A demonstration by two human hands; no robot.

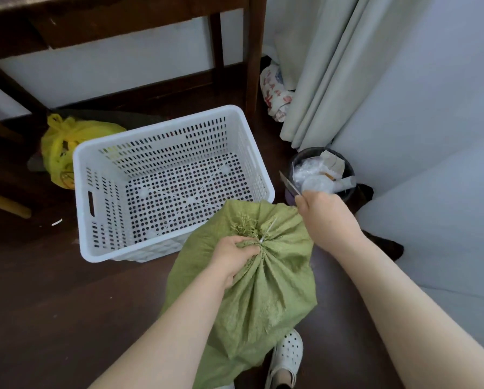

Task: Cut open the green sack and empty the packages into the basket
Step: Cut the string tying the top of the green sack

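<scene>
While your left hand (232,255) is clenched around the tied neck of the green sack (252,290), your right hand (323,217) is grasping a small blade (288,183) that points toward 11 o'clock, apart from the sack. The sack stands on the floor at 6 o'clock, touching the near wall of the empty white basket (162,144). I judge the risk is the blade slipping toward your left fingers (249,247), because they sit just beside the knot. The trash bin (347,175) at 2 o'clock crowds your right hand; at 9 o'clock the floor is open.
</scene>
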